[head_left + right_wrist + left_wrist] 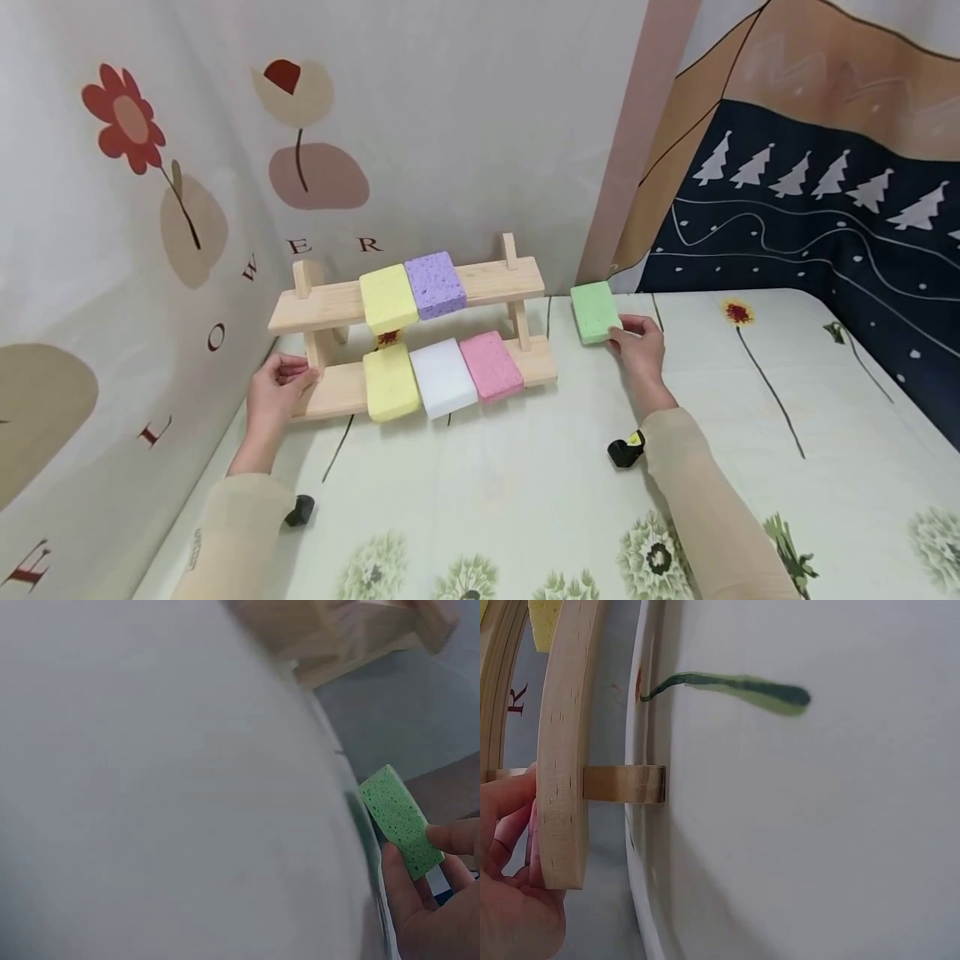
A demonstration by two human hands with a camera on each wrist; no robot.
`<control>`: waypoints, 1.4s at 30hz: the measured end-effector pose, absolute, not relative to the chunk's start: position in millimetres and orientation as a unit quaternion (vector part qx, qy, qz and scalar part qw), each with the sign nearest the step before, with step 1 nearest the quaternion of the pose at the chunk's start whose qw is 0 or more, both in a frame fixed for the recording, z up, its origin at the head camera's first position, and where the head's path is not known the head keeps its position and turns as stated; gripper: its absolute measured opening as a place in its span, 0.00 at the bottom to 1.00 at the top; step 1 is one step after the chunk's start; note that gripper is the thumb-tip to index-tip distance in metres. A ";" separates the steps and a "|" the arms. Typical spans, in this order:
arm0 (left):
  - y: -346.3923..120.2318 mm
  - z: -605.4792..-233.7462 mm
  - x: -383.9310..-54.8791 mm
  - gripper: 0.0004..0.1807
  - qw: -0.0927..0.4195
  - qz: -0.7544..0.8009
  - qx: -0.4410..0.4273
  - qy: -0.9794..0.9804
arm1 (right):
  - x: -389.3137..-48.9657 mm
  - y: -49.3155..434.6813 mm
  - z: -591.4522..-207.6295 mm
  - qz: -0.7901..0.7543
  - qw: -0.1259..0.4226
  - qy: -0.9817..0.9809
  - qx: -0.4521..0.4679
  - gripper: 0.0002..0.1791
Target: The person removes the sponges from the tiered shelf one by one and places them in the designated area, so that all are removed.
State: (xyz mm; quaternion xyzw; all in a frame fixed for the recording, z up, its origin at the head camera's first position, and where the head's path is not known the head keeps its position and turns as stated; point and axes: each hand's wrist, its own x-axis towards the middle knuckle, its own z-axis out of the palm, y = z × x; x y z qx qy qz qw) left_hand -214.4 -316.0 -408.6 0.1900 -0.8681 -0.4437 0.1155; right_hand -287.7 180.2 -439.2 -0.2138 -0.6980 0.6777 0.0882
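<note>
A two-tier wooden rack (341,389) stands against the back cloth. My left hand (276,396) grips the left end of its lower board (561,787), thumb on top. Over to the right, my right hand (641,352) pinches a green sponge (593,312) between thumb and fingers; the right wrist view shows the sponge's (397,817) pitted face. Side by side on the upper board lie a yellow sponge (388,298) and a purple sponge (435,285). The lower board bears another yellow sponge (392,383), a white sponge (443,379) and a pink sponge (491,367).
Pale flower-printed cloth (480,492) covers the table. Printed curtains (450,125) hang behind and to the left, with a dark tree-patterned cloth (810,225) on the right. Small black devices, one by the left sleeve (236,533) and one by the right, sit at the wrists.
</note>
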 end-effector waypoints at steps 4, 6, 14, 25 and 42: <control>-316.4 -409.9 -213.6 0.17 0.116 -0.443 0.191 -0.868 | -284.7 182.4 -442.6 0.623 0.083 -0.752 -0.200 0.20; -316.1 -409.8 -213.7 0.17 0.117 -0.443 0.191 -0.868 | -283.6 183.8 -441.6 0.602 0.080 -0.770 -0.193 0.20; -314.7 -408.9 -214.2 0.17 0.119 -0.448 0.179 -0.868 | -279.8 193.3 -433.1 0.521 0.061 -0.835 -0.166 0.20; -315.8 -409.2 -214.7 0.17 0.116 -0.447 0.181 -0.868 | -282.2 203.1 -436.1 0.498 0.021 -0.856 -0.140 0.21; -315.8 -410.0 -213.5 0.18 0.116 -0.436 0.188 -0.872 | -287.5 207.6 -441.5 0.511 0.003 -0.844 -0.160 0.22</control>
